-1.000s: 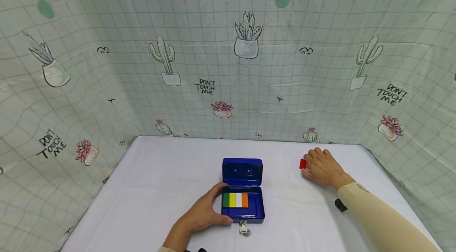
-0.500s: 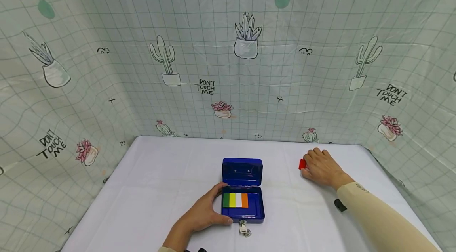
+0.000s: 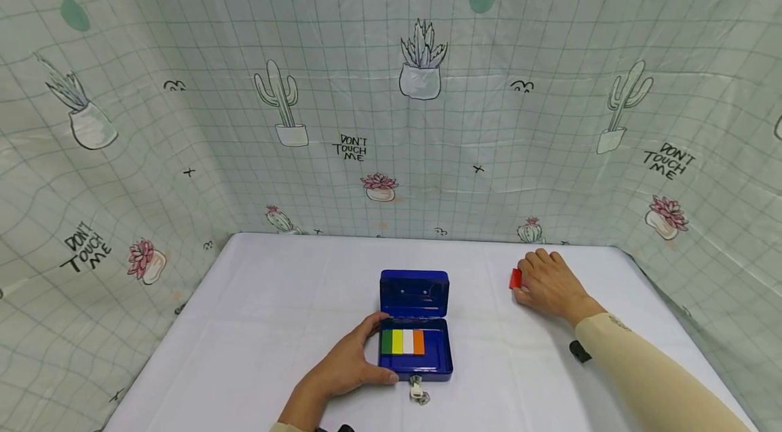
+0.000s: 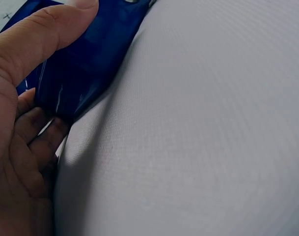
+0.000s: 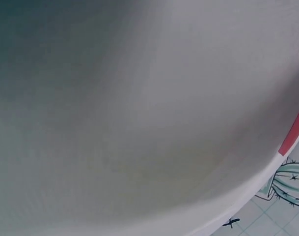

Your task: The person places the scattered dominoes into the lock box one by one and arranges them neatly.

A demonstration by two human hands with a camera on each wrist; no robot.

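Observation:
A small blue metal cash box [image 3: 437, 352] stands on the table with its lid [image 3: 414, 303] raised. Green [image 3: 387, 342], yellow [image 3: 397, 342], white [image 3: 407, 342] and orange [image 3: 418, 342] blocks lie side by side in its left part. My left hand [image 3: 342, 367] holds the box's left side, thumb at the front and fingers towards the back; the left wrist view shows it against the blue wall [image 4: 85, 54]. Far to the right, my right hand [image 3: 552, 286] holds a red block [image 3: 516, 278] between thumb and fingers. The right wrist view catches only the red block's edge [image 5: 292, 132].
Keys [image 3: 417, 389] hang from the lock at the box's front. A white cloth covers the table [image 3: 275, 296]. Behind and at both sides hangs a curtain [image 3: 330, 79] printed with cacti. A black strap part [image 3: 579, 351] shows under the right forearm.
The red block has shifted slightly to the left and tilted a little in my right hand. My left hand and the box stay in place; the head view moves slightly.

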